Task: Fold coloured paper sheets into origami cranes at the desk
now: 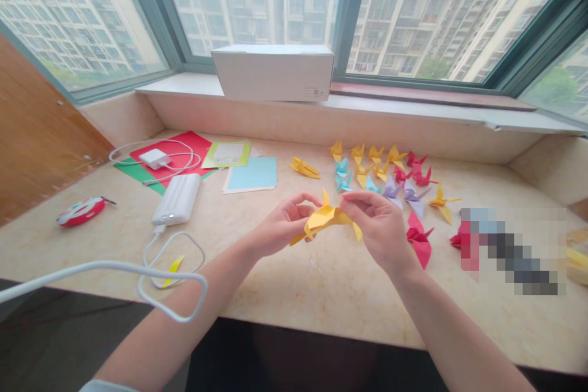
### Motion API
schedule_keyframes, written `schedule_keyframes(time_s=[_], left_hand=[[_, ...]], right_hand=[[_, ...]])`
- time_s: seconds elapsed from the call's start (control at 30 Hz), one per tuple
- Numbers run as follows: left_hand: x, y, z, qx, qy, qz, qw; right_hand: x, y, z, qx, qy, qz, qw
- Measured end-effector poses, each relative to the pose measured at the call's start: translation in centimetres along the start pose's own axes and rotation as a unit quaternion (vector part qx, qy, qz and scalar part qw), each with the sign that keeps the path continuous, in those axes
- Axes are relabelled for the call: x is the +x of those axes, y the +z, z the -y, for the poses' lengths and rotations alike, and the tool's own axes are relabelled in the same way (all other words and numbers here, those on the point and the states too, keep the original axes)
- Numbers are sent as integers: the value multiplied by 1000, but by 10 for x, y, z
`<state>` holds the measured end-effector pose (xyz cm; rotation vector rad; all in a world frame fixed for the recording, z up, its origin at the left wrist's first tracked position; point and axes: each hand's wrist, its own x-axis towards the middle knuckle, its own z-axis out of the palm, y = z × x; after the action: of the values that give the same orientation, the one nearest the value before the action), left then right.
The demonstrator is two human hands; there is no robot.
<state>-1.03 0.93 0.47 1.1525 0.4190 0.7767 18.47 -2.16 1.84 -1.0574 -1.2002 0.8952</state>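
A folded yellow paper crane [326, 218] hangs in the air above the beige stone ledge [321, 282]. My left hand [282, 223] pinches its left side with curled fingers. My right hand [379, 226] pinches its right side, fingers closed on the paper. Just beyond my hands lie several finished paper cranes [381, 174] in yellow, blue, purple and red. A red crane [419, 240] rests right of my right wrist.
A white power bank [177, 199] with a white cable [151, 269] lies at left, beside red and green paper sheets [184, 148], a charger [155, 158], and light blue paper [252, 174]. A red-white round object [81, 211] sits far left. A white box [273, 72] stands on the windowsill.
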Motion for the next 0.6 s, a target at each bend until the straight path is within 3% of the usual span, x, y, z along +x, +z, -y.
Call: schedule_keyframes(time_s=[0.13, 0.27, 0.33, 0.47, 0.53, 0.6], left_hand=[[-2, 0, 2, 83, -34, 33, 995], [0, 3, 9, 117, -16, 29, 993], [2, 5, 10, 134, 11, -12, 991], [8, 9, 10, 103, 88, -153, 979], [9, 11, 10, 82, 114, -197, 970], [9, 13, 11, 82, 124, -205, 968]], right_hand=[[-1, 1, -2, -29, -38, -12, 999], [-2, 4, -6, -21, -50, -10, 999], [-2, 5, -9, -10, -57, -17, 998], [-4, 10, -15, -50, -79, -63, 994], [-8, 14, -16, -64, -65, -45, 995], [-12, 19, -15, -65, -54, 9, 996]])
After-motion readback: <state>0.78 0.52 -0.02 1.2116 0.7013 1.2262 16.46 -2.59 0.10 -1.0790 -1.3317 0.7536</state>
